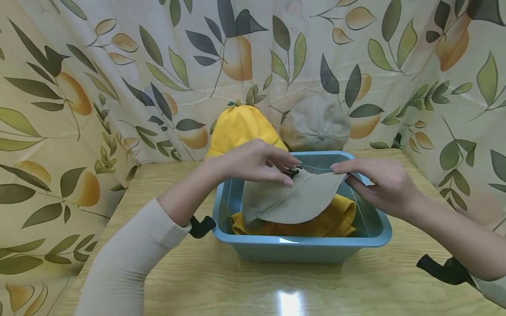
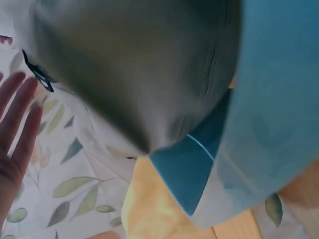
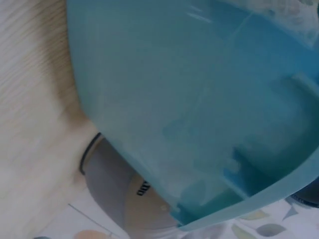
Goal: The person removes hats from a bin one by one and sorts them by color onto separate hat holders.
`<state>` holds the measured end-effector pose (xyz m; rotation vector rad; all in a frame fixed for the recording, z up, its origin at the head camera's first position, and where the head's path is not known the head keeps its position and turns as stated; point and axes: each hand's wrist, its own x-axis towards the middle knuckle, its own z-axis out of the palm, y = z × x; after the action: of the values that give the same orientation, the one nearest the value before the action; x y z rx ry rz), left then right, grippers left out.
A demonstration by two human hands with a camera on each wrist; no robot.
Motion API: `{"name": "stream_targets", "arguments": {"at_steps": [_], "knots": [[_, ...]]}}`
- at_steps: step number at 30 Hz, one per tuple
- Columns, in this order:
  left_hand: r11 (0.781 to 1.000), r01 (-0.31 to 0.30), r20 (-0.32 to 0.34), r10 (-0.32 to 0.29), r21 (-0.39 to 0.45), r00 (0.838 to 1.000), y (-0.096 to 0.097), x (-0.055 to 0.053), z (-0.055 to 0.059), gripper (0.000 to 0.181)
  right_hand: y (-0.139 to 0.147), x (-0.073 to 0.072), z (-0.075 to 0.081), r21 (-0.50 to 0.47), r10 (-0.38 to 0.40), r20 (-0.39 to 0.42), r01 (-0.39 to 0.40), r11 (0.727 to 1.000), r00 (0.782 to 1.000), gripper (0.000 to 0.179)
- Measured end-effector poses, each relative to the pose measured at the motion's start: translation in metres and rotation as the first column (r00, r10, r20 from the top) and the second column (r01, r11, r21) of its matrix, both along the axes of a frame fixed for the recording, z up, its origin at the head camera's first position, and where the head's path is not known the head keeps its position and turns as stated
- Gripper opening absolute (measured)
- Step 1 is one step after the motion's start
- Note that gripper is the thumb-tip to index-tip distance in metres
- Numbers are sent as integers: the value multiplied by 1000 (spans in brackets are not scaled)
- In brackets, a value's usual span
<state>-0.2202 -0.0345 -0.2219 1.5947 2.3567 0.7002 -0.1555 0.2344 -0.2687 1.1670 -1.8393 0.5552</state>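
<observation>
A pale grey-green cap [image 1: 292, 202] is held over a blue plastic tub [image 1: 292, 254], its brim toward the front right. My right hand [image 1: 385, 186] pinches the brim's edge between thumb and fingers. Above the crown hovers my left hand [image 1: 257, 162], near a small black detail on the cap. In the left wrist view, the left hand's fingers [image 2: 22, 124] look straight and apart from the cap [image 2: 144, 64]. A mustard-yellow fabric item [image 1: 341, 215] lies in the tub under the cap, partly hidden. The right wrist view shows mostly the tub's wall [image 3: 164, 99].
Behind the tub, a bright yellow hat [image 1: 245, 125] and a light grey cap [image 1: 316, 125] rest by the curtain. The wood-grain table [image 1: 189, 272] extends around the tub. Leaf-and-fruit printed fabric [image 1: 158, 66] hangs at the back and sides.
</observation>
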Motion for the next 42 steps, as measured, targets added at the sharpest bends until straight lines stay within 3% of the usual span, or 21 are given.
{"name": "stream_targets", "arguments": {"at_steps": [3, 6, 13, 15, 17, 18, 20, 21, 23, 25, 27, 30, 31, 32, 36, 37, 38, 39, 40, 42], "knots": [[1000, -17, 67, 16, 5, 998, -3, 10, 1, 55, -4, 5, 5, -37, -41, -23, 40, 999, 999, 34], [999, -32, 42, 32, 0, 999, -5, 21, 3, 63, -7, 10, 10, -69, -93, -47, 90, 994, 995, 34], [992, 19, -108, -5, 127, 994, -5, 36, 5, 70, -12, 18, 19, -101, -172, -93, 163, 981, 981, 36], [989, 22, -179, 5, 146, 984, -5, 39, 6, 67, -15, 19, 21, -104, -185, -112, 174, 979, 976, 36], [987, 47, -269, -4, 152, 963, -4, 41, 8, 59, -17, 19, 23, -119, -189, -139, 173, 978, 972, 35], [986, 67, -329, -12, 155, 944, -4, 43, 9, 55, -18, 20, 24, -130, -189, -154, 170, 977, 970, 35], [982, 108, -454, -27, 153, 891, -3, 46, 10, 47, -21, 20, 26, -156, -183, -184, 155, 976, 966, 33], [979, 135, -519, -36, 155, 854, -2, 48, 11, 43, -22, 20, 26, -167, -180, -198, 148, 975, 964, 32], [972, 174, -643, -31, 159, 765, 0, 51, 10, 40, -23, 20, 27, -182, -178, -220, 139, 973, 959, 30], [971, 170, -732, 6, 167, 681, 2, 53, 8, 40, -24, 20, 29, -168, -189, -231, 152, 974, 954, 30], [975, 135, -780, 53, 174, 624, 4, 55, 5, 42, -24, 20, 29, -148, -202, -243, 170, 974, 949, 31], [980, 65, -819, 122, 190, 561, 7, 56, 1, 41, -25, 19, 30, -122, -223, -272, 196, 973, 936, 31], [979, 52, -835, 142, 199, 531, 7, 56, 1, 39, -26, 19, 31, -125, -225, -281, 197, 972, 933, 30], [977, 48, -855, 155, 205, 495, 8, 55, 1, 36, -26, 18, 31, -132, -231, -288, 200, 971, 929, 29], [972, 81, -930, 186, 222, 318, 5, 50, 5, 28, -30, 14, 37, -144, -239, -318, 202, 969, 918, 28], [969, 94, -939, 193, 228, 286, 4, 48, 6, 29, -30, 14, 40, -133, -244, -325, 211, 968, 914, 29], [966, 107, -943, 201, 236, 264, 3, 45, 7, 29, -31, 13, 42, -121, -247, -335, 219, 968, 909, 29], [961, 118, -944, 214, 249, 253, 1, 42, 9, 30, -32, 12, 44, -118, -249, -346, 221, 968, 905, 28], [955, 130, -940, 228, 267, 254, 0, 38, 10, 29, -33, 11, 47, -111, -251, -357, 226, 968, 900, 27], [940, 156, -928, 256, 304, 272, -2, 31, 13, 28, -35, 7, 52, -89, -248, -365, 232, 969, 897, 23]]}}
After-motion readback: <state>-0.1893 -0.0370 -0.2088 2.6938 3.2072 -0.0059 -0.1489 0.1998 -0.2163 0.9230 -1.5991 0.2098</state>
